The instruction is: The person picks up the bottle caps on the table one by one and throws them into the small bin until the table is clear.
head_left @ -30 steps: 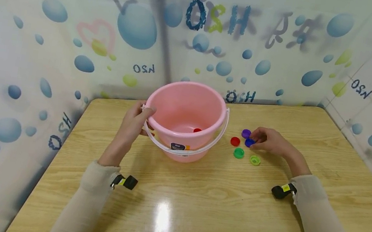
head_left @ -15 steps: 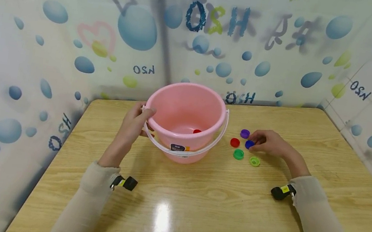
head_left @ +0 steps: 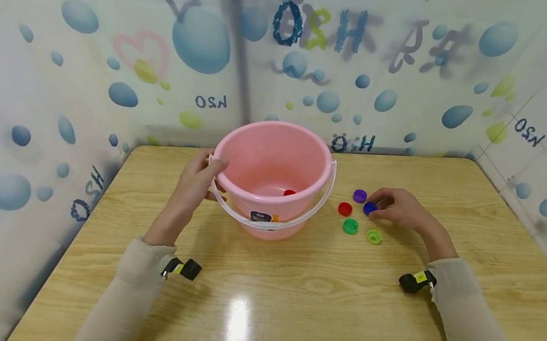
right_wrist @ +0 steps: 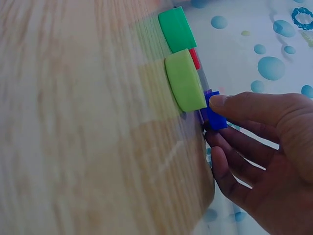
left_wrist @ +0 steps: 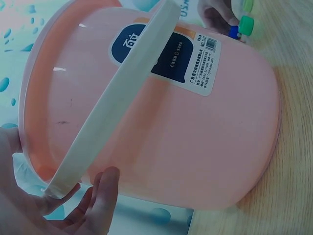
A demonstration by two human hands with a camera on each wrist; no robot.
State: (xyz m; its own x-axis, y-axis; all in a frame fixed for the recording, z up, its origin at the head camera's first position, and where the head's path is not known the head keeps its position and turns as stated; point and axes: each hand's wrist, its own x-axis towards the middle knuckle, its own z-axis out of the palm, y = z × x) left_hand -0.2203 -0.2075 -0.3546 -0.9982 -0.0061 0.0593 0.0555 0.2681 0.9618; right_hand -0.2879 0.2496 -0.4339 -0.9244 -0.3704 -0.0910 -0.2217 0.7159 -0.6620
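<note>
In the head view my left hand (head_left: 187, 189) grips the rim of an upright pink bucket (head_left: 238, 206), thumb over the edge. The left wrist view shows that hand's fingers beside the white bucket handle (left_wrist: 115, 93). A red bottle cap (head_left: 289, 193) lies inside the bucket. To the bucket's right my right hand (head_left: 399, 207) pinches a blue bottle cap (head_left: 369, 208) between thumb and fingers. Close by on the table lie a purple cap (head_left: 359, 196), a red cap (head_left: 345, 208), a green cap (head_left: 350, 226) and a lime-green cap (head_left: 374, 236).
The wooden table (head_left: 293, 317) meets a wall covering (head_left: 286, 89) with a blue-drop pattern at its back edge. The bucket stands toward the back, its white handle hanging down at the front. A camera is strapped to each wrist.
The right hand and the blue cap dipped slightly toward me, then moved back up a little. The purple cap has shifted slightly left. The left hand and bucket hold still.
</note>
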